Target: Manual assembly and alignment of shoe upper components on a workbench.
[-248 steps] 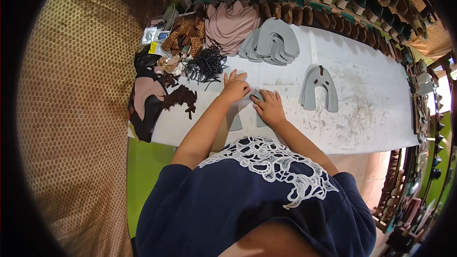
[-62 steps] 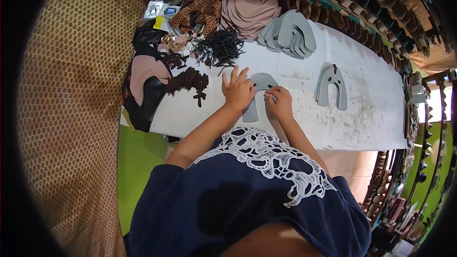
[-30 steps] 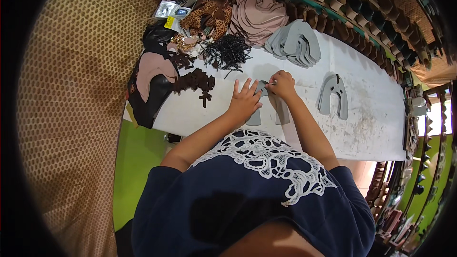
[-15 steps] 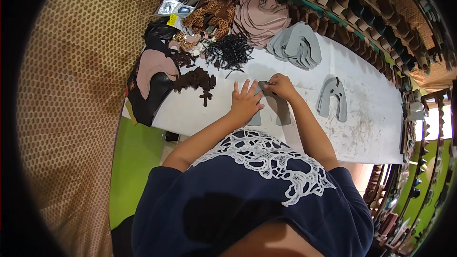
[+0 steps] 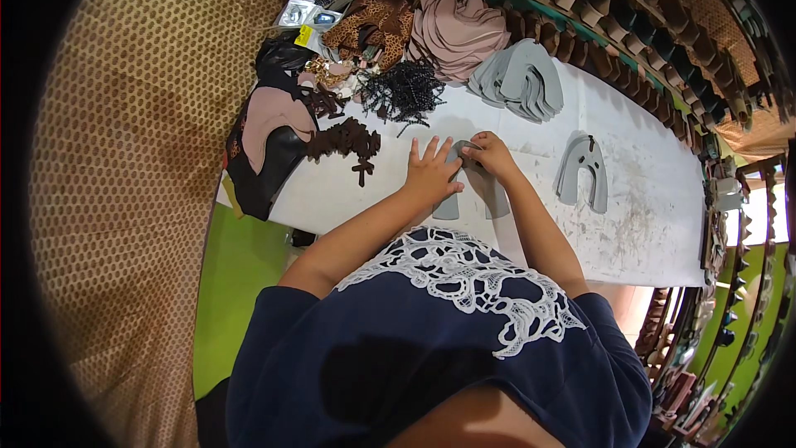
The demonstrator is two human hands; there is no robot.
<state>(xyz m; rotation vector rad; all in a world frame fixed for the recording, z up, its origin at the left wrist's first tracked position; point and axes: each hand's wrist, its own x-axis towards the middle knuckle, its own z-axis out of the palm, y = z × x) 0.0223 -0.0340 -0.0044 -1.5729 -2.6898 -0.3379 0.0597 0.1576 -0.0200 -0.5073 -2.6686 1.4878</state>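
A grey U-shaped shoe-upper piece (image 5: 446, 208) lies in front of me on the white-covered table, its two legs pointing toward my body. My left hand (image 5: 430, 175) rests flat over its left side with the fingers spread. At the curved top, my right hand (image 5: 492, 155) pinches the piece between thumb and fingers. Whether something small sits between those fingertips is hidden. To the right lie more grey U-shaped pieces (image 5: 569, 176), overlapping, with small dark slots and a brown bit at the top one's peak.
Behind my hands are stacked grey pieces (image 5: 518, 79), pink pieces (image 5: 454, 29), leopard-print pieces (image 5: 371, 25) and tangled black trim (image 5: 405, 91). Dark brown strips (image 5: 344, 139) lie at left beside a black piece (image 5: 286, 158). Shelves of shoes (image 5: 597, 8) line the back; a patterned curtain (image 5: 141, 158) hangs left.
Both hands stay in nearly the same place on the grey piece. The right fingertips have shifted slightly at its curved top, and the top looks flatter. The whole view has moved a little.
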